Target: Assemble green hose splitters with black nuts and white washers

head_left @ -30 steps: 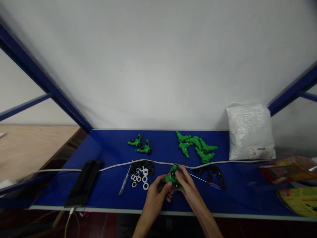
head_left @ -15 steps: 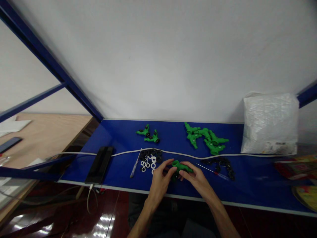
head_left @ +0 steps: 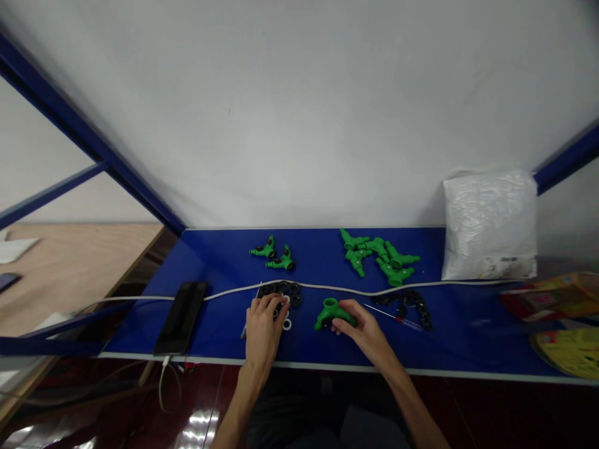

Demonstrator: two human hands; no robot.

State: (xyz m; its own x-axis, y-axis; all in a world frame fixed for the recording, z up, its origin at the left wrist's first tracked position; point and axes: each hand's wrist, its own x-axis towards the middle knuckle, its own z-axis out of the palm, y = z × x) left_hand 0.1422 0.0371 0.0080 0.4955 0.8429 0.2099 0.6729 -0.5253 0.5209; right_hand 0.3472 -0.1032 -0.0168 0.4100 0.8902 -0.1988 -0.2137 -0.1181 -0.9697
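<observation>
My right hand [head_left: 359, 324] grips one arm of a green Y-shaped hose connector [head_left: 330, 305], its round socket facing up. Over the small pile of rings my left hand [head_left: 262, 321] is bent down, thumb and fingertips close together; whether a ring is between them is hidden. White rings [head_left: 287, 324] and black rings [head_left: 294, 289] lie around its fingertips. Partly covered by that hand is a screwdriver [head_left: 244, 332]. Beyond the rings sit two green connectors with black parts fitted [head_left: 281, 262].
More green connectors [head_left: 395, 273] lie heaped at the back right. Near my right hand are a second screwdriver [head_left: 393, 317] and small black parts [head_left: 416, 300]. A white cable [head_left: 337, 287] crosses the blue table [head_left: 318, 249]. A phone [head_left: 181, 318] and a white package [head_left: 489, 224] flank the area.
My left hand has let go of the green connector and moved left to the rings. My right hand still holds the connector. The view has shifted slightly.
</observation>
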